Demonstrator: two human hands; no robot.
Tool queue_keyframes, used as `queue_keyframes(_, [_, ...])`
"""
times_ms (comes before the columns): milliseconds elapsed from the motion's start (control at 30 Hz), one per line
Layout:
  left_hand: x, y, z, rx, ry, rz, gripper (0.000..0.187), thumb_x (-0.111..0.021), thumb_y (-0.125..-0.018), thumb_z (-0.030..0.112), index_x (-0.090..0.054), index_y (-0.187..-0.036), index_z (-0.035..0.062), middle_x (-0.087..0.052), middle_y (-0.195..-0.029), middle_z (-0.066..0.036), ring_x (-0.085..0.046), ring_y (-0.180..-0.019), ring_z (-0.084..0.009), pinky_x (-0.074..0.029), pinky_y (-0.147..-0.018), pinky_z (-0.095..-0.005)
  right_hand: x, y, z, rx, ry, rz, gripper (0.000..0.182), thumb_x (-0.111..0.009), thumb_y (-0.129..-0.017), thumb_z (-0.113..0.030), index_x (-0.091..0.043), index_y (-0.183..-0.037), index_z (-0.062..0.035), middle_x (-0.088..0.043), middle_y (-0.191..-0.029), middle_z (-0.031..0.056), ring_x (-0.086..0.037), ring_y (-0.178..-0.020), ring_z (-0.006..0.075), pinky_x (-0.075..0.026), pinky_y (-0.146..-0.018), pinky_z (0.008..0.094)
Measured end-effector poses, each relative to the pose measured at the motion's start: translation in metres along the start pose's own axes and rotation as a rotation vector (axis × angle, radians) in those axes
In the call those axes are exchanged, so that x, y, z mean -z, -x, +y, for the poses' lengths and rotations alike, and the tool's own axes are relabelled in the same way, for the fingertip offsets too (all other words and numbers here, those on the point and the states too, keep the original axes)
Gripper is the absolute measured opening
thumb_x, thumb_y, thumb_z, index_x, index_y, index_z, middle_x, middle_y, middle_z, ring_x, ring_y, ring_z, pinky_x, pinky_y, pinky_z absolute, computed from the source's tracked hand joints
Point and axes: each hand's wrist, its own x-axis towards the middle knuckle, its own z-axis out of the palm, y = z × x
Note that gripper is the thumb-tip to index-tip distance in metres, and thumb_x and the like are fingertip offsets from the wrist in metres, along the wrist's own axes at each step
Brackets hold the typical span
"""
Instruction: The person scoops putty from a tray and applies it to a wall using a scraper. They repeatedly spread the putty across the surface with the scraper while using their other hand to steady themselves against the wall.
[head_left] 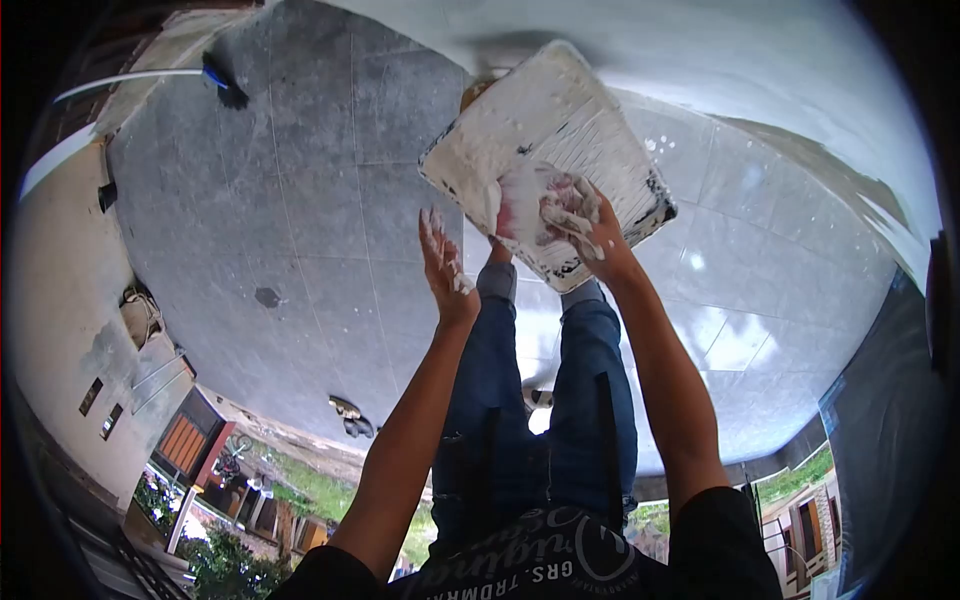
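Note:
My right hand (583, 222), smeared with white paste, is closed on a whitish, paste-covered cloth or sponge (528, 205) whose exact kind I cannot make out. A reddish patch shows on it. Both are over the lower part of a white-coated rectangular tray (570, 110) with dark worn edges, tilted in front of my legs. Left of the tray, my left hand (443, 252) is held up with its fingers stretched, white paste on the fingers and wrist, and nothing in it.
Grey floor tiles (320, 200) spread around my feet. A broom with a blue and black head (222, 80) lies at the upper left. A white wall (760, 50) rises beyond the tray. Footwear (352, 416) lies on the floor at lower left.

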Motion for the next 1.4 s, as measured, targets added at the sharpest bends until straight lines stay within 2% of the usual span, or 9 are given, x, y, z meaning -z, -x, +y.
queue_keyframes(100, [0.01,0.006,0.029,-0.131,-0.04,0.037,0.093,-0.033,-0.089,0.07,-0.012,-0.15,0.0044,-0.025,-0.153,-0.021,-0.027,-0.141,-0.0338,-0.022,-0.11,-0.0391,-0.011,0.035,-0.032,0.282,0.214,0.104,0.052,-0.068,-0.086,-0.01,-0.047,-0.133,-0.0053,-0.054,-0.125,0.0104,-0.057,-0.113,0.0209,-0.052,-0.088,0.0356])
queue_keyframes(167, [0.012,0.015,0.058,-0.164,-0.041,0.045,0.092,-0.033,-0.089,0.069,-0.014,-0.15,0.0027,-0.025,-0.152,-0.023,-0.027,-0.14,-0.0338,-0.021,-0.111,-0.0413,-0.03,0.061,-0.077,0.026,-0.475,0.103,0.052,-0.066,-0.087,-0.009,-0.045,-0.133,-0.0026,-0.056,-0.122,0.0092,-0.057,-0.111,0.0207,-0.051,-0.089,0.0359])
queue_keyframes(267, [0.007,0.019,0.105,-0.2,0.036,0.026,0.085,-0.035,-0.092,0.061,-0.015,-0.149,0.0013,-0.024,-0.152,-0.023,-0.024,-0.142,-0.0327,-0.015,-0.115,-0.0449,-0.044,0.096,-0.113,0.031,-0.642,0.135,0.053,-0.064,-0.087,-0.008,-0.042,-0.135,-0.0033,-0.056,-0.122,0.0091,-0.058,-0.11,0.0212,-0.051,-0.09,0.0364])
queue_keyframes(500, [-0.011,0.023,0.235,-0.523,0.113,-0.069,0.086,-0.039,-0.092,0.057,-0.014,-0.148,-0.0023,-0.024,-0.152,-0.025,-0.022,-0.142,-0.0337,-0.013,-0.115,-0.0469,-0.065,0.15,-0.18,0.254,-0.387,0.006,0.051,-0.059,-0.09,-0.011,-0.041,-0.137,-0.0005,-0.056,-0.127,0.0134,-0.058,-0.113,0.0241,-0.049,-0.096,0.0392])
queue_keyframes(667, [-0.005,0.036,0.306,-0.736,0.153,-0.131,0.091,-0.043,-0.09,0.061,-0.015,-0.148,-0.0032,-0.023,-0.151,-0.026,-0.022,-0.142,-0.0363,-0.014,-0.115,-0.0494,-0.101,0.193,-0.247,0.469,-0.324,-0.109,0.027,-0.053,-0.094,-0.012,-0.055,-0.119,-0.0013,-0.063,-0.108,0.01,-0.064,-0.098,0.0203,-0.053,-0.09,0.0356])
queue_keyframes(900, [0.007,0.055,0.392,-0.974,0.285,-0.173,0.094,-0.045,-0.087,0.065,-0.017,-0.149,-0.0001,-0.025,-0.151,-0.026,-0.024,-0.141,-0.0379,-0.016,-0.114,-0.052,-0.154,0.242,-0.288,0.666,-0.362,-0.143,0.034,-0.064,-0.087,-0.007,-0.053,-0.117,0.0032,-0.062,-0.106,0.0115,-0.065,-0.095,0.0235,-0.056,-0.086,0.0397])
queue_keyframes(967, [0.008,0.054,0.411,-1.055,0.316,-0.204,0.093,-0.045,-0.088,0.065,-0.017,-0.148,0.0001,-0.025,-0.15,-0.027,-0.024,-0.141,-0.0383,-0.017,-0.113,-0.0525,-0.166,0.249,-0.296,0.731,-0.184,0.083,0.031,-0.064,-0.087,-0.007,-0.054,-0.114,0.0032,-0.061,-0.104,0.0116,-0.065,-0.094,0.0255,-0.056,-0.087,0.0435])
queue_keyframes(1233, [0.017,0.058,0.468,-1.191,0.365,-0.267,0.093,-0.045,-0.088,0.064,-0.018,-0.148,-0.0008,-0.028,-0.149,-0.028,-0.026,-0.14,-0.0386,-0.017,-0.114,-0.0514,-0.203,0.272,-0.323,1.162,0.151,0.246,0.026,-0.068,-0.086,-0.008,-0.059,-0.108,0.003,-0.064,-0.099,0.0089,-0.064,-0.093,0.0201,-0.056,-0.082,0.035])
queue_keyframes(1400, [0.016,0.058,0.504,-1.26,0.374,-0.337,0.094,-0.05,-0.086,0.061,-0.018,-0.147,-0.0035,-0.027,-0.15,-0.027,-0.025,-0.141,-0.0376,-0.017,-0.114,-0.0495,-0.217,0.298,-0.358,1.202,0.079,0.282,0.025,-0.06,-0.088,0.001,-0.056,-0.112,0.0055,-0.063,-0.106,0.0134,-0.065,-0.095,0.0224,-0.054,-0.085,0.035])
